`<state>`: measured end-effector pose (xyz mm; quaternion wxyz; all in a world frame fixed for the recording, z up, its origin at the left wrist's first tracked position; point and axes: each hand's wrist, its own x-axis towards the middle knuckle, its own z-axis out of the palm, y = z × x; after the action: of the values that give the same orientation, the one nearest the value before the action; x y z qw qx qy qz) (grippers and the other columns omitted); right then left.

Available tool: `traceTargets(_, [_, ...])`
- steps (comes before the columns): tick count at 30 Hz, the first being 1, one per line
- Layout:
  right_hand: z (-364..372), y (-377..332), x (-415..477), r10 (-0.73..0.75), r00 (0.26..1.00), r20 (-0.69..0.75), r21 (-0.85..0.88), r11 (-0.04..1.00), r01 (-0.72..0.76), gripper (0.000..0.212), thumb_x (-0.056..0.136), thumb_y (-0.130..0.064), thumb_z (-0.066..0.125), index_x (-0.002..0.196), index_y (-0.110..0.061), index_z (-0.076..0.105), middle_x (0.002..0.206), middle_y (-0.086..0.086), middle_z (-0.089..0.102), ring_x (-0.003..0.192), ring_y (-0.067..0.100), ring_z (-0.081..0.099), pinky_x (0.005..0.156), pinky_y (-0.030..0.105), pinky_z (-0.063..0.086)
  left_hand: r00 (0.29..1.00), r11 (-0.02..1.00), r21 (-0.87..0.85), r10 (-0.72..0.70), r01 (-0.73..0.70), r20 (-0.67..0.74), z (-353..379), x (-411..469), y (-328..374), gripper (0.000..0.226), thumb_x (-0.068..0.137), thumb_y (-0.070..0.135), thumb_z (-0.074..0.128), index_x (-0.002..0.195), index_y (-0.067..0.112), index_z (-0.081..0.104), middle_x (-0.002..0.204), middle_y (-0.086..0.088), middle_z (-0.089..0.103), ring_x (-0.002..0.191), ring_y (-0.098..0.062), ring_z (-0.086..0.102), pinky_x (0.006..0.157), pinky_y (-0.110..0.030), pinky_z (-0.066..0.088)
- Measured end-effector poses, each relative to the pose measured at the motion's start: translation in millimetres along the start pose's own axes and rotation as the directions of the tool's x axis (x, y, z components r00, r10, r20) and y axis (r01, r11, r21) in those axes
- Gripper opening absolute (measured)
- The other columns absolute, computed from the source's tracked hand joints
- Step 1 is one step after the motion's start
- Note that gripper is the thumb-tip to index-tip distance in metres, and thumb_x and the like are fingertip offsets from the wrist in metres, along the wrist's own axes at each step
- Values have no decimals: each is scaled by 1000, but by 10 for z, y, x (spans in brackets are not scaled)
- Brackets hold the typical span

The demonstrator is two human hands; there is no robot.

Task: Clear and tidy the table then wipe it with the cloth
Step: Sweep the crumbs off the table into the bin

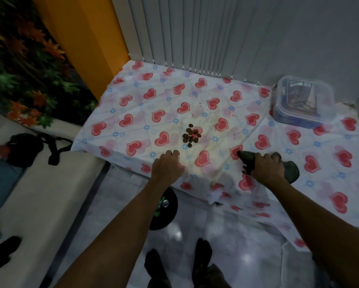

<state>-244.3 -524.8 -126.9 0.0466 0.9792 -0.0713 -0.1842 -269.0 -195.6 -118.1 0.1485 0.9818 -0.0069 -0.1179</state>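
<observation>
On the bench (pixel 268 154), under a white tablecloth (pixel 133 104) printed with red hearts and small blue flowers, a small heap of dark brown round pieces (pixel 191 136) lies near the middle, close to the near edge. Faint reddish specks and a yellowish stain mark the fabric around the heap.

Both hands are at the near edge, well apart from each other. The left hand (pixel 167 166) rests knuckles-up on the tablecloth just short of the heap, fingers curled under; whether it grips anything cannot be told. The right hand (pixel 267 166) is clamped around a dark, greyish-green cloth (pixel 290 170), which bunches out on both sides of the fist and lies against the bench to the right of the heap.

At the far right corner stands a clear plastic box (pixel 304 104) with a lid on; its contents are too blurred to name. Behind the bench hang pale vertical blinds (pixel 195 34).

Below the left forearm, on the shiny tiled floor (pixel 247 235), sits a dark round bin (pixel 166 208) with green and silvery items inside. To the left, a black bag (pixel 27 148) with straps lies on a pale seat (pixel 39 194).
</observation>
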Motion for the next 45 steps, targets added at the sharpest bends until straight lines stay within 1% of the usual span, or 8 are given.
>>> traceTargets(6, [-1, 42, -7, -11, 1000, -21, 4, 1000, 11, 50, 89, -43, 63, 128, -15, 49, 120, 15, 59, 118, 36, 52, 97, 47, 49, 1000, 1000, 5, 12, -12, 15, 80, 57, 76, 53, 88, 45, 64, 131, 18, 50, 124, -7, 59, 112, -29, 59, 92, -42, 50])
traceTargets(11, [16, 83, 18, -29, 999, -21, 8, 1000, 29, 57, 88, -55, 61, 128, -16, 49, 119, 14, 59, 117, 36, 51, 94, 46, 49, 999, 999, 22, 44, -44, 7, 145, 99, 259, 53, 88, 46, 63, 131, 18, 49, 123, -7, 58, 112, -29, 59, 90, -41, 50])
traceTargets(17, [1, 158, 28, -68, 998, -10, 11, 998, 68, 60, 87, -56, 62, 129, -16, 46, 122, 14, 57, 119, 36, 51, 94, 46, 48, 998, 998, 16, 62, -61, -17, 229, 106, 457, 52, 87, 42, 65, 131, 17, 51, 120, -7, 59, 107, -30, 61, 86, -40, 50])
traceTargets(21, [4, 202, 47, -97, 995, -13, 29, 995, 97, 52, 91, -47, 61, 130, -16, 46, 120, 13, 58, 117, 35, 53, 93, 45, 51, 997, 998, 14, 66, -65, -45, 254, 86, 536, 51, 86, 40, 66, 128, 15, 54, 116, -9, 61, 103, -30, 63, 82, -39, 51])
traceTargets(29, [-38, 242, 70, -143, 988, -57, 18, 989, 144, 35, 93, -40, 59, 121, -20, 49, 105, 6, 61, 93, 25, 60, 75, 38, 56, 999, 1000, -19, 25, -25, -21, 243, 65, 623, 52, 88, 43, 65, 131, 16, 51, 121, -7, 59, 109, -27, 60, 89, -40, 49])
traceTargets(34, [-241, 141, 39, -180, 975, -130, 23, 983, 185, 32, 86, -36, 64, 111, -19, 53, 94, 3, 64, 74, 20, 60, 69, 37, 56, 1000, 999, -31, -16, 16, -22, 167, 28, 586, 54, 88, 45, 65, 133, 19, 49, 125, -6, 58, 114, -27, 59, 92, -41, 49])
traceTargets(40, [-638, -189, -13, -247, 931, -268, 52, 962, 270, 22, 93, -30, 56, 111, -17, 53, 94, 8, 63, 70, 24, 59, 56, 33, 48, 998, 997, -60, -49, 46, -38, 14, -64, 432, 56, 90, 47, 62, 136, 19, 48, 128, -7, 57, 118, -27, 57, 95, -41, 47])
traceTargets(45, [-900, -567, -110, -262, 900, -350, 100, 944, 313, 28, 92, -32, 59, 113, -14, 54, 92, 11, 63, 71, 30, 63, 57, 35, 51, 996, 994, -79, -73, 70, -41, -177, -178, 181, 55, 91, 45, 61, 137, 19, 47, 131, -7, 56, 121, -28, 55, 97, -41, 46])
